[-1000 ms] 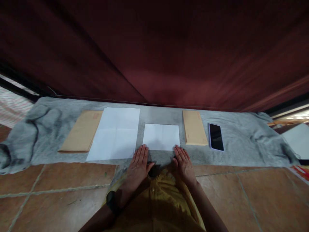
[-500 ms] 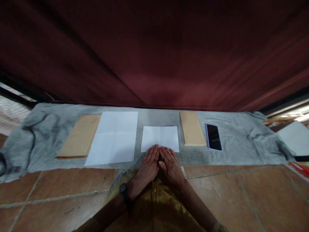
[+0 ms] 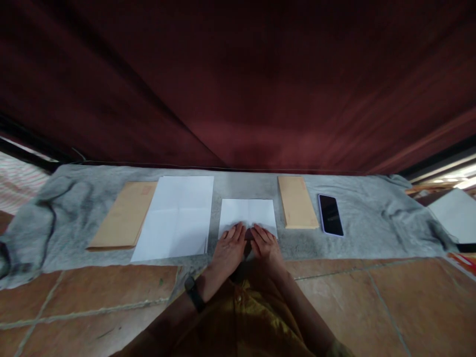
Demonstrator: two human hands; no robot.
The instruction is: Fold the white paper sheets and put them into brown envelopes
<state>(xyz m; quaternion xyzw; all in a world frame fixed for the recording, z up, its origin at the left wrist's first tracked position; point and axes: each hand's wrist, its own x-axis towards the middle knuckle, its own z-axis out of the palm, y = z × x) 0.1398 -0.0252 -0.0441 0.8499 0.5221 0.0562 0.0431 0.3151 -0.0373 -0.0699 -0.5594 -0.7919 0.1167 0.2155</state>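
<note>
A folded white sheet of paper [image 3: 247,210] lies on the grey cloth right in front of me. Both hands press flat on its near part, fingers stretched forward. My left hand [image 3: 230,248] covers the near left portion, palm down, with a dark watch on the wrist. On the near right portion rests my right hand [image 3: 267,248], a small gap between the two. The paper's near edge is hidden under the hands. To the left lies a stack of larger white paper [image 3: 178,218]; to the right, a stack of small brown envelopes [image 3: 299,203].
Large brown envelopes [image 3: 121,215] lie at the left, partly under the white stack. A phone [image 3: 330,215] with a purple edge sits at the right. The grey cloth [image 3: 375,218] stretches across, a dark red curtain [image 3: 238,99] behind it and floor tiles [image 3: 111,292] in front.
My hands have moved forward a little over the folded sheet and slightly apart. The whole view has shifted slightly, so everything sits a bit lower.
</note>
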